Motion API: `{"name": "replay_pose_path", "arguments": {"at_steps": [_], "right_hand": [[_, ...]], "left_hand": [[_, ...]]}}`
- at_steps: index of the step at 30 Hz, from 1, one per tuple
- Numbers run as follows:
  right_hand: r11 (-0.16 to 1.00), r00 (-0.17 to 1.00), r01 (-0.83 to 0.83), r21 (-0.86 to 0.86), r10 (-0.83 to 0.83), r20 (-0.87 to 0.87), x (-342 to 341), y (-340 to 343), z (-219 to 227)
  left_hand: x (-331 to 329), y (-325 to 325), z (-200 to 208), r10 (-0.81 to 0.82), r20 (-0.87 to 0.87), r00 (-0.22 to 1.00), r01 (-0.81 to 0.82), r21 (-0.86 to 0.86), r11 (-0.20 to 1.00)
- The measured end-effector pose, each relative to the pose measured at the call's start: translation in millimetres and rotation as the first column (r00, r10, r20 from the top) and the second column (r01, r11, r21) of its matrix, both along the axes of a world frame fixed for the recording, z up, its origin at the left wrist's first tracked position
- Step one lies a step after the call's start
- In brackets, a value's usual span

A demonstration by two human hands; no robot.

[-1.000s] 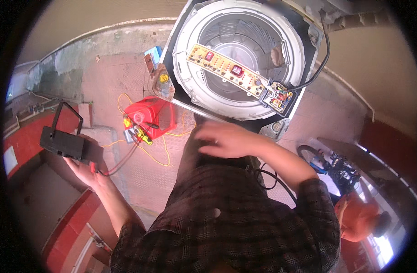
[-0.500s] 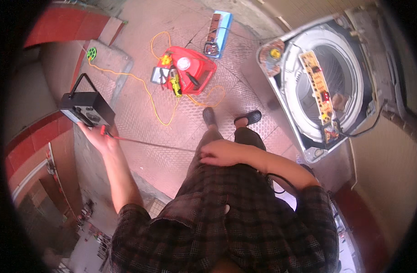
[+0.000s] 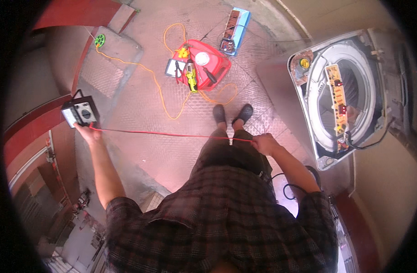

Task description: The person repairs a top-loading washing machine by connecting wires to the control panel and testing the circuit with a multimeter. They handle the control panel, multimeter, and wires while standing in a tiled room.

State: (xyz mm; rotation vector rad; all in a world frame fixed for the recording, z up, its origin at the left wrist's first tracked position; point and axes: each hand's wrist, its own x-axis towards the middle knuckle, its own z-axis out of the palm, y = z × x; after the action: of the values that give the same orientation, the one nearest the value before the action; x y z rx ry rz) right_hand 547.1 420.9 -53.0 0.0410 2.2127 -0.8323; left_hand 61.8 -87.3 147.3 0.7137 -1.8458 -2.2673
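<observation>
- The left hand (image 3: pixel 86 132) was stretched far out to the person's left, closed on the lower edge of a small grey meter (image 3: pixel 79 112) with a round dial on its face and a dark handle loop at the top.
- The meter sat up at arm's length, over the edge where the patterned floor (image 3: pixel 140 113) met the red border strip.
- A thin red lead (image 3: pixel 172 134) ran taut, nearly level, from the meter straight across to the other side.
- The right hand (image 3: pixel 264 144) was pinched shut on the far end of that red lead, just in front of the person's waist.
- Down below the lead, two dark shoes (image 3: pixel 232 113) stood side by side on the floor.
- Beyond the shoes lay a red tray (image 3: pixel 213 66) with a yellow-and-black tool, a white round thing and small bits in it; a small white-faced device sat touching its left side.
- An orange cable (image 3: pixel 156 86) snaked from a green reel (image 3: pixel 99 40) at the upper left, past the tray, and looped back near the shoes.
- A blue-edged circuit board (image 3: pixel 235 31) lay just past the tray, tilted.
- To the right stood a top-loading washing machine (image 3: pixel 324 157), its top open, with a yellowish control board (image 3: pixel 336 98) resting across the drum opening and a black wire hanging at its lower corner.
</observation>
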Motion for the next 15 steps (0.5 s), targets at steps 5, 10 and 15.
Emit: {"name": "replay_pose_path", "arguments": {"at_steps": [5, 10, 15], "right_hand": [[0.979, 0.980, 0.200, -0.048, -0.198, 0.034, -0.5, -13.4, -20.6], [0.919, 0.943, 0.330, -0.218, -0.313, 0.110, -24.0, -22.2, 7.9], [0.833, 0.875, 0.460, -0.307, -0.485, -0.003, -35.7, -41.3, 8.8]], "left_hand": [[51.6, 46.7, -30.1, -0.188, 0.184, 0.965, 0.194, -0.013, 0.981], [86.9, 113.3, -109.6, -0.356, 0.316, 0.880, 0.325, 0.146, 0.934], [92.4, 147.7, -194.1, -0.417, 0.472, 0.777, 0.413, 0.119, 0.903]]}}
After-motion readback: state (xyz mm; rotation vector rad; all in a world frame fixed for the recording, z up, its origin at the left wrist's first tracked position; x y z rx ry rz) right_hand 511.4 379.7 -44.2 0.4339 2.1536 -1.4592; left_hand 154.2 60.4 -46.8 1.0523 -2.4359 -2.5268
